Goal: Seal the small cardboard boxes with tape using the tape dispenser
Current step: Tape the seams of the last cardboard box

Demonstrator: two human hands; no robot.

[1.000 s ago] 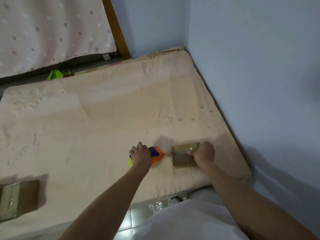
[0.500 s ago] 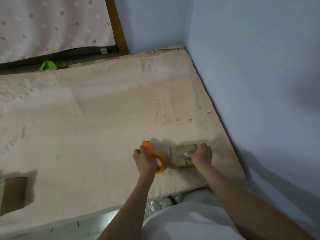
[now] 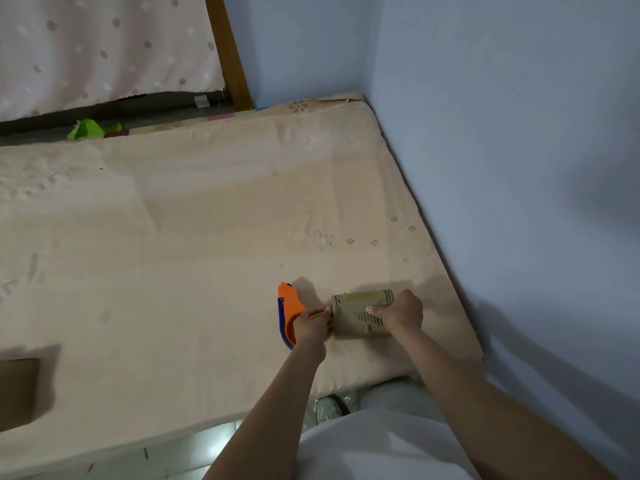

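Observation:
A small cardboard box with dark printed marks lies on the beige mattress near its front right corner. My right hand grips the box from its right side, thumb on top. My left hand grips the orange and blue tape dispenser, which stands on edge against the left side of the box. The roll of tape is hidden behind my left hand.
Another cardboard box lies at the mattress's front left, cut off by the frame edge. A blue wall runs along the right of the mattress. A green object lies beyond the far edge, under a dotted curtain.
My left hand has lifted the dispenser off the mattress, turned it on edge and brought it against the left side of the box. My right hand has kept its hold on the box.

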